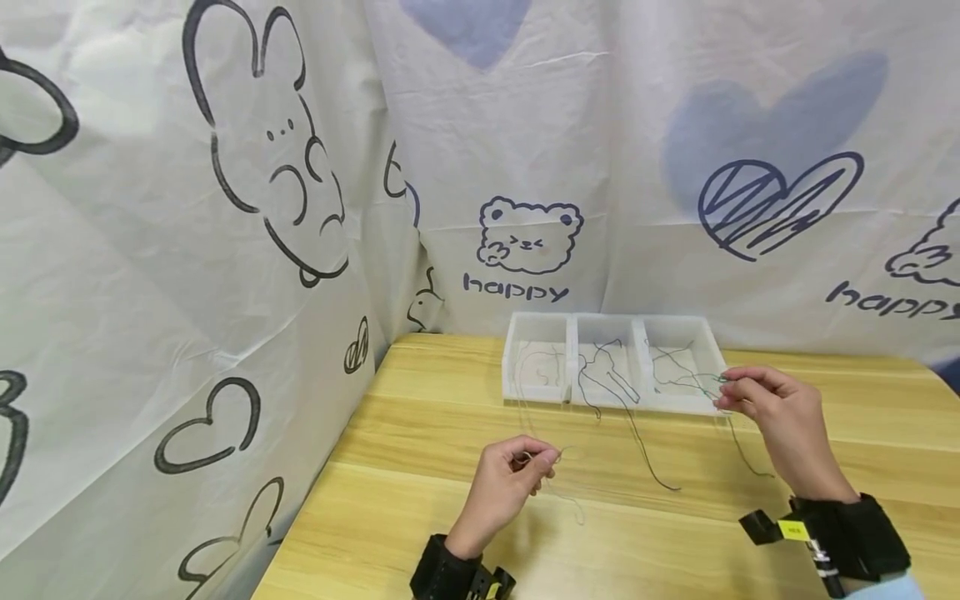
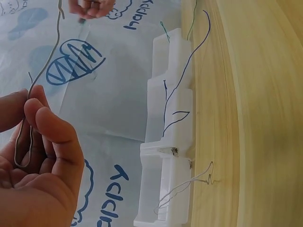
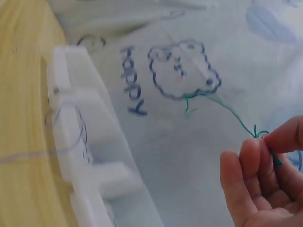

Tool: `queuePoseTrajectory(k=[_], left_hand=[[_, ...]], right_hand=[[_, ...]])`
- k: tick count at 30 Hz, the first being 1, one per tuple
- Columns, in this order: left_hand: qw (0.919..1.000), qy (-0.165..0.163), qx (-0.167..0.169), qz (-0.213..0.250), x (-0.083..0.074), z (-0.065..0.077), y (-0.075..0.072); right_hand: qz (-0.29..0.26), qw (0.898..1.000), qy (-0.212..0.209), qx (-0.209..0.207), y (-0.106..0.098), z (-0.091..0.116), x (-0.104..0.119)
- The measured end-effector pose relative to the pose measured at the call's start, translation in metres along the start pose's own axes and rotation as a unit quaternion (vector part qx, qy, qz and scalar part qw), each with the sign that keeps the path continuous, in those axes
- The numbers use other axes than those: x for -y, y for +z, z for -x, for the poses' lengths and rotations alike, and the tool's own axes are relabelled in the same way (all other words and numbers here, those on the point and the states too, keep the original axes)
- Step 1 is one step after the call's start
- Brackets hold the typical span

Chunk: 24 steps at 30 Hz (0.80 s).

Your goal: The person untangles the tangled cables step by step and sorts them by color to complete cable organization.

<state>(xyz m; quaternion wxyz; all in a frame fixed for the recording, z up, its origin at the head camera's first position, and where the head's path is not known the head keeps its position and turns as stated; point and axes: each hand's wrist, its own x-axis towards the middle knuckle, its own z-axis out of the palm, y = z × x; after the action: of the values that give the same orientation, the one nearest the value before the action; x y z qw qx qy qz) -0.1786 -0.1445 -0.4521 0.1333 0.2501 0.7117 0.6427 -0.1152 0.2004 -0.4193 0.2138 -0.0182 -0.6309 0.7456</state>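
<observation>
Over the table in front of the tray's left half, my left hand (image 1: 504, 492) pinches a pale beige thread (image 2: 56, 47) between thumb and fingertips. Part of that thread loops down in front of the fingers in the left wrist view. My right hand (image 1: 783, 425), at the right end of the white three-compartment tray (image 1: 540, 397), pinches a green thread (image 3: 234, 115). A short bunched bit of green shows at its fingertips. Dark blue threads (image 1: 639, 442) lie in the middle compartment, one trailing over the front wall onto the table.
Pale threads (image 2: 182, 186) hang over the front of the left compartment. A green strand (image 1: 742, 454) trails onto the wooden table (image 1: 420, 400) at the right. Behind the tray hangs a printed white curtain (image 1: 645, 275), and it continues along the left side.
</observation>
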Motion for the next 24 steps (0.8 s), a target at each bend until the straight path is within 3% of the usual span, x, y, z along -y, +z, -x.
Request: queuePoseTrajectory(k=[5, 9, 11, 13, 15, 17, 19, 24], left_hand=[[1.0, -0.004, 0.0, -0.002, 0.001, 0.001, 0.0], [1.0, -0.003, 0.001, -0.002, 0.001, 0.001, 0.0], [1.0, -0.003, 0.003, -0.002, 0.001, 0.001, -0.001], [1.0, -0.002, 0.004, -0.005, 0.0, 0.001, -0.001], [1.0, -0.001, 0.003, -0.008, -0.001, 0.0, -0.001], [0.9999, 0.0, 0.003, -0.012, -0.001, 0.0, -0.001], [0.9999, 0.0, 0.002, -0.015, -0.002, 0.0, -0.001], [0.9997, 0.011, 0.009, -0.022, -0.001, 0.0, -0.001]], right_hand=[[0.041, 0.998, 0.016, -0.045, -0.01, -0.01, -0.014], [0.157, 0.985, 0.041, -0.057, -0.015, -0.015, -0.027], [0.238, 0.969, 0.058, -0.041, -0.016, -0.017, -0.032], [0.322, 0.944, 0.072, -0.008, -0.017, -0.018, -0.036], [0.379, 0.922, 0.082, 0.021, -0.016, -0.018, -0.038], [0.411, 0.907, 0.085, 0.039, -0.014, -0.018, -0.039], [0.424, 0.901, 0.074, 0.049, -0.01, -0.016, -0.038], [0.409, 0.909, -0.008, 0.08, 0.018, -0.005, -0.028]])
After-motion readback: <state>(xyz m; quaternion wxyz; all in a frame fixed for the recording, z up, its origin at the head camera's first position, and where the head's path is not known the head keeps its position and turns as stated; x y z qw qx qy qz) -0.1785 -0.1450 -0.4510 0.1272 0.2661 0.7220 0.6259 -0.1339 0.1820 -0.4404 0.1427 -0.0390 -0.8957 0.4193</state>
